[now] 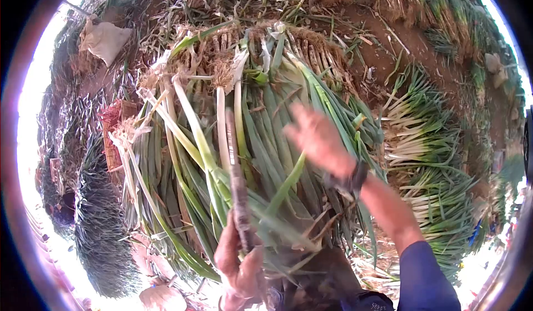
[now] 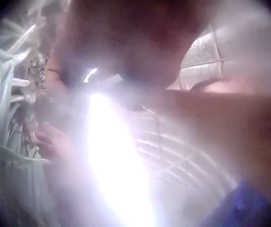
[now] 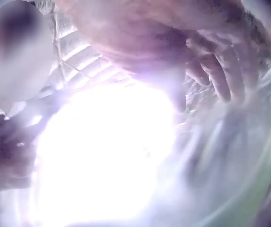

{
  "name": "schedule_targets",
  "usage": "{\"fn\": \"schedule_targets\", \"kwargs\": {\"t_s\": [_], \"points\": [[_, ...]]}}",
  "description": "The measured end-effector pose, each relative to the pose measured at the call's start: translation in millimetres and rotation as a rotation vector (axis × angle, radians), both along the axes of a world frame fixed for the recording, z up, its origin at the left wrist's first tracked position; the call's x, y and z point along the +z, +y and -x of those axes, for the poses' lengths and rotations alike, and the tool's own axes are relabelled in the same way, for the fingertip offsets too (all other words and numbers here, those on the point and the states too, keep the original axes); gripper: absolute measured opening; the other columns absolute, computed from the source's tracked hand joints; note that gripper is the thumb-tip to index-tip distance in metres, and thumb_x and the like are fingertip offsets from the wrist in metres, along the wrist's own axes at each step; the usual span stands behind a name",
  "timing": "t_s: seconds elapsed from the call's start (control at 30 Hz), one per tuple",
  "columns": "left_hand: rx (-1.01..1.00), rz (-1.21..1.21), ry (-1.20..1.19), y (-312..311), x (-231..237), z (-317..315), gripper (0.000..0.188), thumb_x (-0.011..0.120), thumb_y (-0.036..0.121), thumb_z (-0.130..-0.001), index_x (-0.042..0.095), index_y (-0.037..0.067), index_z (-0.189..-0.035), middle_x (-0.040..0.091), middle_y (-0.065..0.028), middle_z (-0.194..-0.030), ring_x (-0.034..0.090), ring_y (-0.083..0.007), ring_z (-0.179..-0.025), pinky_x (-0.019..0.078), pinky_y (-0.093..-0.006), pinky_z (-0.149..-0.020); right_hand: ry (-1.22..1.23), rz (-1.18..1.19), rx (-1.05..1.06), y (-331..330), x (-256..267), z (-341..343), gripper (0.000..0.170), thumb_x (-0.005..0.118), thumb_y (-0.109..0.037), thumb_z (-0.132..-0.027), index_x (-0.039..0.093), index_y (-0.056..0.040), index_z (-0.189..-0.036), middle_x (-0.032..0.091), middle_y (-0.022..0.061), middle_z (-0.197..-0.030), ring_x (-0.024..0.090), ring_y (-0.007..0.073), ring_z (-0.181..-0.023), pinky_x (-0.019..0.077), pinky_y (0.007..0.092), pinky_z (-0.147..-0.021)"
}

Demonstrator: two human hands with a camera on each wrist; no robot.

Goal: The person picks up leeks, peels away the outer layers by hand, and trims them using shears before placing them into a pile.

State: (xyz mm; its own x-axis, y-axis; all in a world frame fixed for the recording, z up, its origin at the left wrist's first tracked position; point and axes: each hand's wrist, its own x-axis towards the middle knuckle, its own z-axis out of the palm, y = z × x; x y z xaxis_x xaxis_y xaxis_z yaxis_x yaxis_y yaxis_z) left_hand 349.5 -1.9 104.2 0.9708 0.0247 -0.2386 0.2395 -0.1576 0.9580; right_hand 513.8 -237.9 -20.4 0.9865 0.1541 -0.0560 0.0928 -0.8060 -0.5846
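A large pile of long green onions point(image 1: 261, 122) fills the middle of the head view, roots toward the top. The left hand point(image 1: 241, 264), at the bottom centre, grips a dark narrow rod-like thing point(image 1: 240, 200) that points up over the stalks and bears a small pale label. Over the right part of the pile is the right hand point(image 1: 321, 139), blurred, with a dark band at its wrist. In the right wrist view the fingers point(image 3: 220, 71) hang extended above the leaves, holding nothing visible. Glare hides much of the left wrist view, where leaves point(image 2: 24, 156) stand at the left.
More bunches of onions point(image 1: 427, 161) lie in a row at the right. On the left are a dark green heap point(image 1: 100, 222), a reddish crate point(image 1: 111, 144) and a pale sack point(image 1: 105, 42). Loose leaves and roots litter the brown soil point(image 1: 372, 50) behind the pile.
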Motion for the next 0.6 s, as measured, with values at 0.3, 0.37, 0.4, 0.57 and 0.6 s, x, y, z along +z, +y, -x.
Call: {"fn": "schedule_targets", "kwargs": {"t_s": [0.3, 0.37, 0.4, 0.57, 0.6], "points": [[-0.266, -0.181, 0.070, -34, -19, -15, 0.074, 0.063, 0.022, -0.087, 0.044, -0.007, -0.152, 0.062, -0.0096, -0.107, 0.058, -0.0183, -0.089, 0.0491, -0.0327, -0.083, 0.255, 0.403, -0.171, -75, -91, -76, 0.082, 0.082, -0.042, -0.082, 0.045, 0.0024, -0.140, 0.057, 0.0220, -0.131, 0.063, 0.0402, -0.118, 0.0531, 0.0544, -0.099], [-0.290, -0.171, 0.046, -42, -23, -19, 0.074, 0.064, 0.021, -0.087, 0.044, -0.010, -0.151, 0.065, -0.0157, -0.109, 0.063, -0.0243, -0.095, 0.0507, -0.0354, -0.088, 0.285, 0.416, -0.119, -76, -76, -67, 0.085, 0.083, -0.037, -0.080, 0.042, 0.0017, -0.144, 0.057, 0.0245, -0.130, 0.065, 0.0412, -0.111, 0.0545, 0.0540, -0.094], [-0.273, -0.169, 0.188, -50, -13, -26, 0.074, 0.065, 0.022, -0.087, 0.044, -0.011, -0.150, 0.065, -0.0182, -0.110, 0.064, -0.0268, -0.097, 0.0511, -0.0361, -0.089, 0.314, 0.424, -0.064, -76, -65, -59, 0.090, 0.084, -0.031, -0.078, 0.039, 0.0011, -0.148, 0.057, 0.0269, -0.129, 0.067, 0.0422, -0.104, 0.0559, 0.0536, -0.088], [-0.405, -0.214, 0.216, -75, -21, -18, 0.073, 0.067, 0.028, -0.092, 0.043, -0.008, -0.150, 0.064, -0.0265, -0.109, 0.067, -0.0374, -0.098, 0.0532, -0.0438, -0.088, 0.135, 0.414, 0.032, -75, -26, 30, 0.094, 0.084, -0.026, -0.076, 0.036, 0.0052, -0.151, 0.052, 0.0256, -0.125, 0.064, 0.0383, -0.103, 0.0566, 0.0497, -0.081], [-0.446, -0.254, 0.171, -80, -26, -12, 0.073, 0.067, 0.031, -0.094, 0.041, -0.005, -0.152, 0.063, -0.0269, -0.108, 0.066, -0.0427, -0.094, 0.0531, -0.0494, -0.085, 0.208, 0.407, 0.013, -68, -18, 43, 0.092, 0.082, -0.024, -0.077, 0.036, 0.0057, -0.151, 0.051, 0.0251, -0.127, 0.062, 0.0367, -0.104, 0.0563, 0.0488, -0.081]]}}
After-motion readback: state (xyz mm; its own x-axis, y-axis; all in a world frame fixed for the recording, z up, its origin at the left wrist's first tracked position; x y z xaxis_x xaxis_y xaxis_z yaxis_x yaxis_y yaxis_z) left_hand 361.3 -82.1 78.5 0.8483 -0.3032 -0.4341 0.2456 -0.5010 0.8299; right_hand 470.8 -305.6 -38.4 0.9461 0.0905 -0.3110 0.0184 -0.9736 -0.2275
